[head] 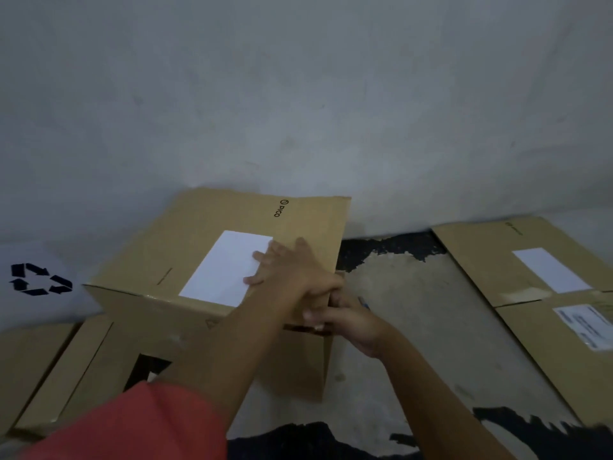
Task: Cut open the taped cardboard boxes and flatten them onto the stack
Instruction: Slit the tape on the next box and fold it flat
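The PICO cardboard box (199,220) stands by the wall, the left hand (288,267) spread flat on its top. The right hand (348,322) curls at its near corner; what it grips I cannot tell. The box is probably light and stiff, best steadied at the top and edges.

We get a dim, flat light with a cool grey cast. The wall (298,94) is palest at centre and darkens toward ten and two o'clock. The centre label (225,270) is blown to plain white. The near face of the box (185,333) sits in soft shadow. The left hand (292,267) and right hand (351,322) are smeared, and straight edges bow at three and nine o'clock.
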Available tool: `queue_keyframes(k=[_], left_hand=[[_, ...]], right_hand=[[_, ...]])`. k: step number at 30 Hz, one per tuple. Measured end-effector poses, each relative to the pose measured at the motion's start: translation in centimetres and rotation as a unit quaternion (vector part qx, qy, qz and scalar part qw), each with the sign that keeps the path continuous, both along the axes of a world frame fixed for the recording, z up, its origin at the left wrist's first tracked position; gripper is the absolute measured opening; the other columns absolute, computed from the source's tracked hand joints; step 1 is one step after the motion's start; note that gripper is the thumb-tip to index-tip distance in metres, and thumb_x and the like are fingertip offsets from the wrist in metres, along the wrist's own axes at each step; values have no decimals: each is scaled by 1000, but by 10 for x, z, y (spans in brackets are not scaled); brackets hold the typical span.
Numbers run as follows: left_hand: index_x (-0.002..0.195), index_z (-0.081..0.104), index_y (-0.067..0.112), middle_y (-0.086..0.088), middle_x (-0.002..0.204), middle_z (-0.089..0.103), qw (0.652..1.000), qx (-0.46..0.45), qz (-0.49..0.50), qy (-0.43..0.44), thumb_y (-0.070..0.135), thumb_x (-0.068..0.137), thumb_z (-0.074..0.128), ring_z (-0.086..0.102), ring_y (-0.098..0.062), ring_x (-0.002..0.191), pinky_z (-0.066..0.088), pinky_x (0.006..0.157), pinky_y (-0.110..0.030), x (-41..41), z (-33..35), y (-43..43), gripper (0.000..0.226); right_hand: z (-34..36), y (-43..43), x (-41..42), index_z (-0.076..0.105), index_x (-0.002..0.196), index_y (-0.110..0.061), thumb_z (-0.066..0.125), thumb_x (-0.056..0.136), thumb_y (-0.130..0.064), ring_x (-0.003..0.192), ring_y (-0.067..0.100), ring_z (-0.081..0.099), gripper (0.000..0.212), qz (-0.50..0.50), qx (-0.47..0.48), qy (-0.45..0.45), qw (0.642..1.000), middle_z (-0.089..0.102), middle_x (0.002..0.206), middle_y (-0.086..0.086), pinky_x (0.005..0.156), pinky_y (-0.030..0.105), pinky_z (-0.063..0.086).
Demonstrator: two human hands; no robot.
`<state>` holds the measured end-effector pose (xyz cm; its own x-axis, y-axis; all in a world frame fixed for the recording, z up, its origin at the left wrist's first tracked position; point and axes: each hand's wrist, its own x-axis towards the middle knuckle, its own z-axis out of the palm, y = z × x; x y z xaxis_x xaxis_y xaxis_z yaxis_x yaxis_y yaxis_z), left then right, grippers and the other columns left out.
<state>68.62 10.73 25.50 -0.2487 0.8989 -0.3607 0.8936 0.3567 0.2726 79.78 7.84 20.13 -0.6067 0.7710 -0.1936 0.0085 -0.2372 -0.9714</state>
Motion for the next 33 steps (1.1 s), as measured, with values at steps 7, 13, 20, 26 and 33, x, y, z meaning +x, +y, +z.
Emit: queue_keyframes(k=[7, 13, 20, 26, 33], left_hand=[[148, 18, 24, -10, 127, 46, 991, 13, -56, -123, 46, 89, 47, 46, -30, 113, 40, 96, -43, -20, 17, -3, 70], [132, 49, 17, -9, 101, 52, 977, -12, -70, -200, 45, 56, 50, 44, -13, 81, 36, 77, -33, -45, 37, -18, 80], [152, -4, 41, 11, 161, 3, 989, -49, -123, -71, 67, 66, 54, 15, -24, 144, 31, 108, -40, -22, 14, -25, 107], [148, -20, 37, 3, 158, -25, 982, -22, -143, 120, 69, 78, 55, -18, -40, 144, 8, 113, -65, -1, -21, -37, 108], [147, -20, 38, -8, 157, -28, 957, 38, -169, 235, 77, 70, 49, -19, -48, 141, 4, 103, -76, -11, -51, -49, 110]], right_hand=[[-30, 77, 37, 36, 142, -24, 65, 85, -22, 117, 24, 53, 64, -83, 6, -131, 988, 47, 140, 11, 94, 39, 46], [-52, 122, -4, 21, 146, -30, 79, 45, -71, 134, 25, 39, 124, -95, 162, -220, 957, 36, 148, 1, 105, 50, 40], [-70, 135, 6, 64, 107, -12, 47, 97, -8, 98, 25, 58, 19, -212, 140, -153, 955, 64, 93, 0, 80, 30, 42], [-55, 164, 46, 63, 92, -1, 42, 101, -8, 86, 32, 58, 24, -229, 37, -103, 967, 61, 93, 13, 76, 40, 46], [-49, 177, 74, 55, 120, -17, 46, 96, -41, 119, 25, 49, 35, -102, -55, -92, 989, 58, 121, 2, 102, 51, 34]])
